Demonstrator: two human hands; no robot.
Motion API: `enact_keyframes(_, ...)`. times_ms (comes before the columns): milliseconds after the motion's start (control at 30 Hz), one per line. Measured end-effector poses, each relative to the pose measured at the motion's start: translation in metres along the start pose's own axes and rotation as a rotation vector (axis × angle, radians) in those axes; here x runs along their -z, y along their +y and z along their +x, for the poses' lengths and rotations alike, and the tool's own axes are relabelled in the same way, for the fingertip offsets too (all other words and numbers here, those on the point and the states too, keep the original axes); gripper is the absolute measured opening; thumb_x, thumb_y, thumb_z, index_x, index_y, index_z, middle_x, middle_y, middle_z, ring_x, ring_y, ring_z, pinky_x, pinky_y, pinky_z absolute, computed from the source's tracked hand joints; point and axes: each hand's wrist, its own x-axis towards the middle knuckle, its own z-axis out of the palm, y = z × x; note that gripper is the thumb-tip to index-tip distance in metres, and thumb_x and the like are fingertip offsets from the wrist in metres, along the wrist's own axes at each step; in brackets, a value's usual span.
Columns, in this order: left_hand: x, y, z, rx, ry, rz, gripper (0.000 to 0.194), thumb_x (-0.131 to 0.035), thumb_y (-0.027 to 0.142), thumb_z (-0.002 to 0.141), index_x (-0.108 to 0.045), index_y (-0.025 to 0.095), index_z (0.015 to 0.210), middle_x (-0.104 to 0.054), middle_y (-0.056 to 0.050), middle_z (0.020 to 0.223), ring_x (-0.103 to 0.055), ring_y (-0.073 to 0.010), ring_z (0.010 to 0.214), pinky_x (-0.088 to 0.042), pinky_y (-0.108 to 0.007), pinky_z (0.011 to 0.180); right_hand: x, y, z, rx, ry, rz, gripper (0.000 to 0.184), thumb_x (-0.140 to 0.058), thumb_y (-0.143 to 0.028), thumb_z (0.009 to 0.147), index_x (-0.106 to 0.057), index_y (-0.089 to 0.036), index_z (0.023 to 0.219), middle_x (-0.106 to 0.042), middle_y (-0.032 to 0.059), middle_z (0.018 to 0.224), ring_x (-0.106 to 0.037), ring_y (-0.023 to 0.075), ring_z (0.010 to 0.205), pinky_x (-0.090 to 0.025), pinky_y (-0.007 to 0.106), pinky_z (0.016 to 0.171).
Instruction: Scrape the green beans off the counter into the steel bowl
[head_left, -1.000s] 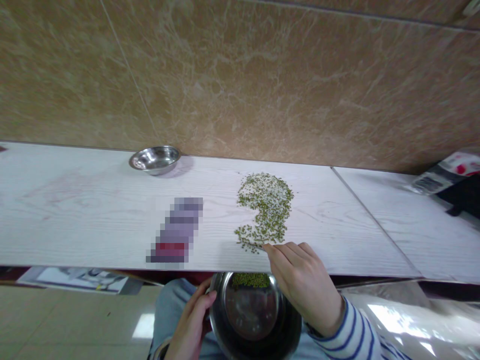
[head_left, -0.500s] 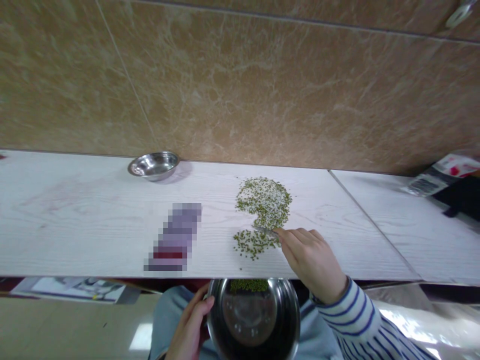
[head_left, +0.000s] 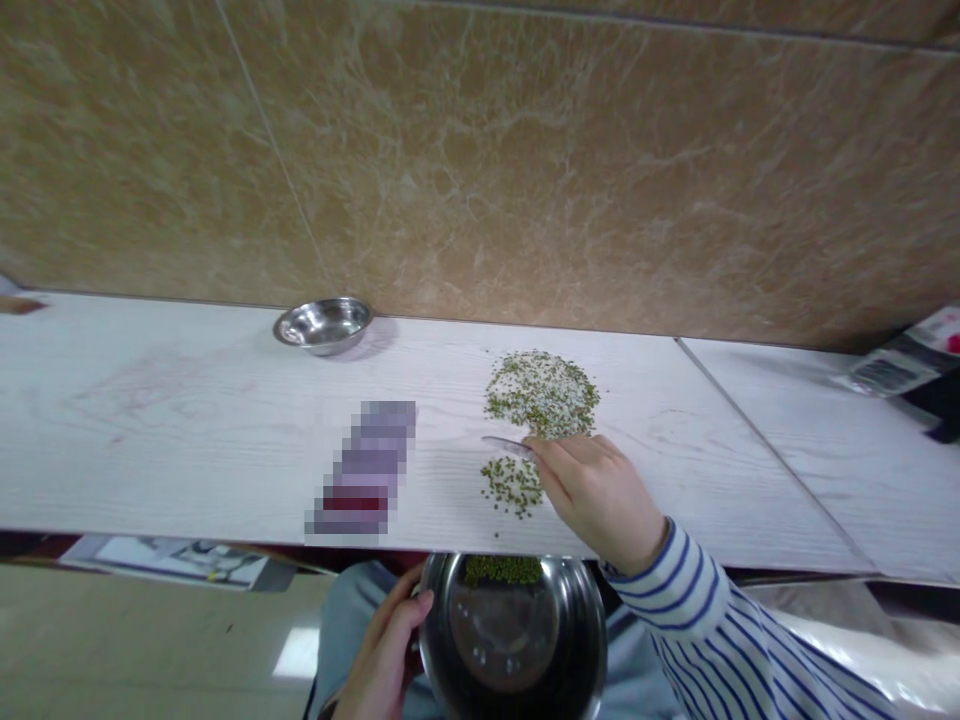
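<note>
My right hand [head_left: 596,492] is closed around a slim metal utensil [head_left: 507,445]; its far end is bare and most of it is hidden in my fingers. Just beyond it spreads a larger patch of green mung beans mixed with white grains [head_left: 544,390]. On the near side lies a smaller patch of mung beans [head_left: 512,485], partly covered by my hand. Below the table edge, my left hand [head_left: 394,635] grips the left rim of a steel pot [head_left: 592,625], thumb on the rim. Mung beans [head_left: 502,570] sit inside the pot along its far side.
A shallow steel bowl [head_left: 324,328] stands near the wall on the white table [head_left: 187,420]. Left of the beans is a blurred-out purplish rectangle [head_left: 364,465]. A clear printed package [head_left: 889,370] and a black object lie at the far right. Printed papers [head_left: 180,560] show under the table edge.
My right hand has moved slightly away from me, with the utensil lifted off the near patch to the gap between patches. My left hand still holds the pot. The view has shifted a little.
</note>
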Motion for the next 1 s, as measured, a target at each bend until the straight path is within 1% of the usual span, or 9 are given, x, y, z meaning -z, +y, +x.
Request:
enact_keyframes(100, 0.002, 0.000, 0.002, 0.040, -0.005, -0.007, 0.039, -0.078, 0.039, 0.069, -0.077, 0.022, 0.104, -0.082, -0.004, 0.100, -0.058, -0.0301, 0.128, -0.042, -0.038, 0.109, 0.007, -0.010, -0.018, 0.026, -0.003, 0.048, 0.021, -0.050, -0.014, 0.095, -0.066, -0.016, 0.108, -0.073, 0.0038, 0.082, -0.065, 0.0164, 0.075, -0.041, 0.031, 0.070)
enact_keyframes(167, 0.003, -0.003, 0.004, 0.050, 0.010, -0.014, 0.039, -0.079, 0.039, 0.067, -0.077, 0.022, 0.103, -0.082, -0.004, 0.099, -0.057, -0.0301, 0.129, -0.043, -0.038, 0.108, 0.011, -0.014, -0.028, 0.007, -0.009, 0.078, 0.021, -0.050, -0.014, 0.095, -0.066, -0.016, 0.109, -0.073, 0.0042, 0.083, -0.065, 0.0166, 0.076, -0.042, 0.031, 0.069)
enact_keyframes(300, 0.006, -0.010, 0.008, 0.029, 0.013, -0.011, 0.045, -0.078, 0.042, 0.067, -0.075, 0.022, 0.108, -0.082, -0.004, 0.102, -0.061, -0.0299, 0.125, -0.046, -0.036, 0.104, 0.016, -0.019, -0.039, -0.039, -0.069, 0.156, 0.021, -0.050, -0.016, 0.097, -0.065, -0.017, 0.112, -0.072, 0.0037, 0.086, -0.065, 0.0174, 0.079, -0.045, 0.032, 0.072)
enact_keyframes(400, 0.007, -0.011, 0.010, 0.049, -0.039, 0.010, 0.046, -0.078, 0.042, 0.068, -0.075, 0.020, 0.109, -0.080, -0.006, 0.108, -0.063, -0.0305, 0.122, -0.049, -0.036, 0.100, 0.016, -0.021, -0.043, -0.039, -0.100, 0.173, 0.022, -0.050, -0.016, 0.097, -0.065, -0.017, 0.114, -0.072, 0.0040, 0.087, -0.066, 0.0178, 0.081, -0.045, 0.032, 0.074)
enact_keyframes(433, 0.006, -0.010, 0.009, 0.056, -0.040, 0.012, 0.045, -0.078, 0.041, 0.069, -0.075, 0.020, 0.109, -0.080, -0.006, 0.107, -0.063, -0.0306, 0.121, -0.050, -0.037, 0.099, 0.015, -0.021, -0.044, -0.041, -0.106, 0.169, 0.022, -0.050, -0.015, 0.097, -0.065, -0.017, 0.114, -0.071, 0.0039, 0.087, -0.066, 0.0179, 0.081, -0.045, 0.032, 0.075)
enact_keyframes(567, 0.001, -0.008, 0.005, 0.034, 0.020, 0.005, 0.042, -0.075, 0.041, 0.070, -0.075, 0.021, 0.107, -0.081, -0.005, 0.102, -0.064, -0.0313, 0.120, -0.049, -0.039, 0.101, 0.011, -0.022, -0.045, -0.032, -0.105, 0.150, 0.021, -0.051, -0.015, 0.096, -0.065, -0.019, 0.112, -0.071, 0.0028, 0.084, -0.065, 0.0179, 0.078, -0.044, 0.032, 0.072)
enact_keyframes(700, -0.001, -0.008, 0.004, 0.016, 0.061, 0.021, 0.042, -0.072, 0.041, 0.071, -0.075, 0.020, 0.108, -0.081, -0.007, 0.104, -0.065, -0.0323, 0.119, -0.049, -0.040, 0.100, 0.009, -0.019, -0.044, -0.047, -0.115, 0.153, 0.022, -0.051, -0.015, 0.096, -0.065, -0.019, 0.112, -0.071, 0.0030, 0.085, -0.066, 0.0179, 0.079, -0.044, 0.032, 0.074)
enact_keyframes(867, 0.003, -0.009, 0.008, 0.038, -0.003, 0.035, 0.045, -0.075, 0.043, 0.069, -0.075, 0.020, 0.108, -0.081, -0.007, 0.104, -0.065, -0.0324, 0.119, -0.051, -0.039, 0.099, 0.008, -0.012, -0.048, -0.072, -0.089, 0.155, 0.023, -0.048, -0.016, 0.098, -0.065, -0.017, 0.113, -0.071, 0.0040, 0.085, -0.065, 0.0184, 0.078, -0.044, 0.033, 0.072)
enact_keyframes(1000, 0.001, -0.009, 0.007, 0.013, 0.041, 0.006, 0.039, -0.074, 0.040, 0.073, -0.075, 0.022, 0.106, -0.081, -0.004, 0.105, -0.063, -0.0298, 0.122, -0.046, -0.038, 0.105, 0.011, -0.011, -0.055, -0.086, -0.088, 0.200, 0.023, -0.047, -0.017, 0.100, -0.065, -0.016, 0.114, -0.071, 0.0042, 0.086, -0.065, 0.0181, 0.079, -0.044, 0.033, 0.072)
